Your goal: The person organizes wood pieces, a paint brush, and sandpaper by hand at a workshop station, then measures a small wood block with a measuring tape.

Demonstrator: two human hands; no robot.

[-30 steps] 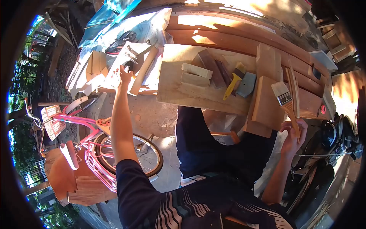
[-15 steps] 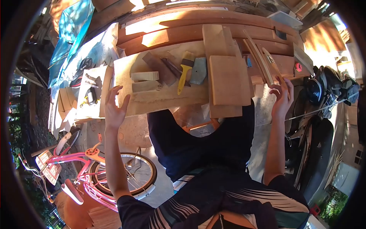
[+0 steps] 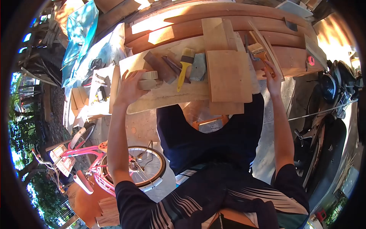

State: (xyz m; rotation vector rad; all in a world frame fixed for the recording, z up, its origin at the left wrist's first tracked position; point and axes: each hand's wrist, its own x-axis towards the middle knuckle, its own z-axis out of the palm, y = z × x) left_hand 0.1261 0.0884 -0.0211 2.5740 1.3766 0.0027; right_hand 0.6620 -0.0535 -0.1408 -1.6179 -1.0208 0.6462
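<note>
My left hand (image 3: 131, 87) is closed around the left end of two small wooden blocks (image 3: 150, 84), stacked on a pale wooden board (image 3: 167, 97). In my right hand (image 3: 273, 82) is a paintbrush (image 3: 263, 55) with an orange-brown handle, its bristles pointing up and left over the bench. Between my hands, a yellow-handled paintbrush (image 3: 183, 72) lies on the board beside a grey-green flat piece (image 3: 198, 67) and a dark brown wood piece (image 3: 158, 65). A flat rectangular board (image 3: 228, 76) rests on a longer plank (image 3: 214, 32) to their right.
Long reddish planks (image 3: 190, 26) run along the back. Thin wooden strips (image 3: 267, 47) and a pink tape measure (image 3: 311, 61) lie at the right. A pink bicycle (image 3: 95, 164) stands at lower left, a motorbike (image 3: 324, 129) at right.
My left hand has moved right from the board's edge and closed on the small blocks. The brush in my right hand has turned from edge-on to flat, bristles leftward. The view has shifted slightly.
</note>
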